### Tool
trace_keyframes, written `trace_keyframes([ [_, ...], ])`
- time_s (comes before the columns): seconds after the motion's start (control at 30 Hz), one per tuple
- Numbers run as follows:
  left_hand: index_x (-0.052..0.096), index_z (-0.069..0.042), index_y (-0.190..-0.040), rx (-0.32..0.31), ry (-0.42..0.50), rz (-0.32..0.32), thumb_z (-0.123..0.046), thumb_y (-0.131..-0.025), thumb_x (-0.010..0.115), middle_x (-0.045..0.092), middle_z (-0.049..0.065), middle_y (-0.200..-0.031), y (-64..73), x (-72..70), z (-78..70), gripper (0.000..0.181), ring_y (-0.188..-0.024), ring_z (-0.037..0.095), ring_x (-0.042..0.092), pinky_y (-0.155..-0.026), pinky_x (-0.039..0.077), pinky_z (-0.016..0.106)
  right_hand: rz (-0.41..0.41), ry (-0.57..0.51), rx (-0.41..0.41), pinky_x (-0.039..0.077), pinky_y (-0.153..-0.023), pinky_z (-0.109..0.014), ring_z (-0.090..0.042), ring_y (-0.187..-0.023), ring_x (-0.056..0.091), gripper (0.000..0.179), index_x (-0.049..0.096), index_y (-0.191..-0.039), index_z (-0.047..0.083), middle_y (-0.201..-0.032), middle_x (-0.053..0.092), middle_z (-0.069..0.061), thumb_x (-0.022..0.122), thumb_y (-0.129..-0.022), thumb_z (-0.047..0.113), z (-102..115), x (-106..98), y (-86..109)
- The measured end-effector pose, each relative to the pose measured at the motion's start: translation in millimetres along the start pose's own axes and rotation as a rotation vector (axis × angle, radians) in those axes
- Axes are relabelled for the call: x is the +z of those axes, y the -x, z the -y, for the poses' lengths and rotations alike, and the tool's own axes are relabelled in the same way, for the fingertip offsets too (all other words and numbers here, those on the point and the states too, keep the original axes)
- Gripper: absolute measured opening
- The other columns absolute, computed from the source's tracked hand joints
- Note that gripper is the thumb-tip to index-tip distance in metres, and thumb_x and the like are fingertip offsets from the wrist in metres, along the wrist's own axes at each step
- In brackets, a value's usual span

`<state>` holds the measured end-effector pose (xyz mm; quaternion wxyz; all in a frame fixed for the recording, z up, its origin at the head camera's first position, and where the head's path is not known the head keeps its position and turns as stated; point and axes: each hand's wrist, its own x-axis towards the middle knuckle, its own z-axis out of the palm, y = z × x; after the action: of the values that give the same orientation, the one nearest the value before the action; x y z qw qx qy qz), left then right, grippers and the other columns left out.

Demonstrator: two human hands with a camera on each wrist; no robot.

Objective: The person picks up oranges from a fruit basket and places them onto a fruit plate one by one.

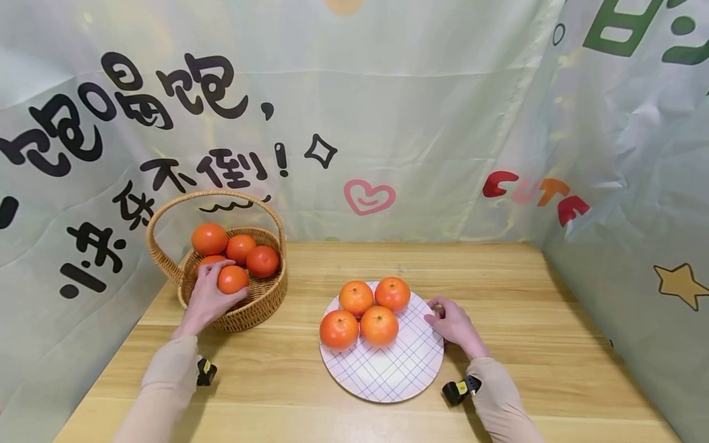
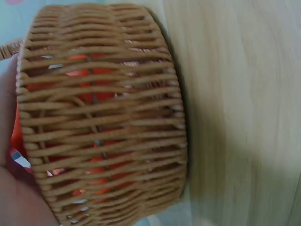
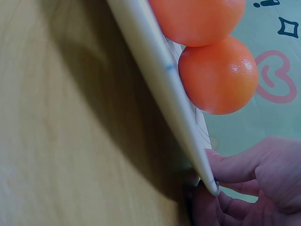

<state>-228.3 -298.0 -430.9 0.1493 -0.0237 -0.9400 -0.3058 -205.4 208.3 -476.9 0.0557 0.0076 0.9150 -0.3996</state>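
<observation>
At the left, my left hand [image 1: 213, 294] reaches over the rim of a wicker basket [image 1: 257, 311] and grips an orange [image 1: 232, 280] between thumb and fingers. Several more red-orange fruits, one of them an orange [image 1: 209, 239] on top, lie in the basket around it. In the left wrist view the basket wall [image 2: 103, 117] hides most of the fruit. My right hand [image 1: 454, 323] pinches the right rim of a round checked plate [image 1: 399, 375], thumb on top and fingers beneath, as the right wrist view shows. Several oranges [image 1: 379, 327] sit together on the plate's upper left part.
The basket's tall arched handle [image 1: 216, 193] rises above the fruit. Both basket and plate stand on a wooden table [image 1: 288, 381]. A printed cloth [image 1: 432, 123] hangs behind the table and along its sides. Each wrist carries a small black camera [image 1: 462, 389].
</observation>
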Motion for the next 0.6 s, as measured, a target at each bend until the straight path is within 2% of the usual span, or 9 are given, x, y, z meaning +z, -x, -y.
trace_keyframes([
  [0.33, 0.050, -0.011, -0.136, -0.020, 0.076, -0.040, -0.028, -0.075, 0.084, 0.040, 0.026, -0.138, 4.2, -0.5, -15.6, 0.072, -0.118, 0.041, 0.049, -0.094, 0.042, 0.058, -0.004, -0.008, -0.008, 0.039, -0.060, -0.030, -0.019, -0.068, 0.049, 0.027, 0.060, -0.117, -0.003, -0.078, 0.051, -0.007, 0.063, -0.094, 0.009, 0.2, 0.1, 0.3],
  [0.47, 0.047, -0.013, -0.140, -0.055, 0.150, -0.011, -0.032, -0.074, 0.087, 0.046, 0.020, -0.138, 6.7, -3.3, -25.2, 0.080, -0.118, 0.037, 0.052, -0.095, 0.043, 0.051, -0.001, -0.008, -0.003, 0.039, -0.061, -0.030, -0.019, -0.069, 0.049, 0.027, 0.060, -0.118, -0.003, -0.078, 0.052, -0.007, 0.063, -0.094, 0.009, 0.7, -0.1, 0.7],
  [0.6, 0.041, -0.012, -0.146, -0.086, 0.238, 0.042, -0.033, -0.074, 0.088, 0.046, 0.020, -0.140, 9.3, -6.0, -35.6, 0.088, -0.120, 0.036, 0.052, -0.098, 0.042, 0.049, 0.000, -0.006, -0.001, 0.039, -0.061, -0.030, -0.019, -0.070, 0.049, 0.028, 0.059, -0.119, -0.004, -0.079, 0.052, -0.007, 0.063, -0.094, 0.009, 0.8, 0.0, 0.6],
])
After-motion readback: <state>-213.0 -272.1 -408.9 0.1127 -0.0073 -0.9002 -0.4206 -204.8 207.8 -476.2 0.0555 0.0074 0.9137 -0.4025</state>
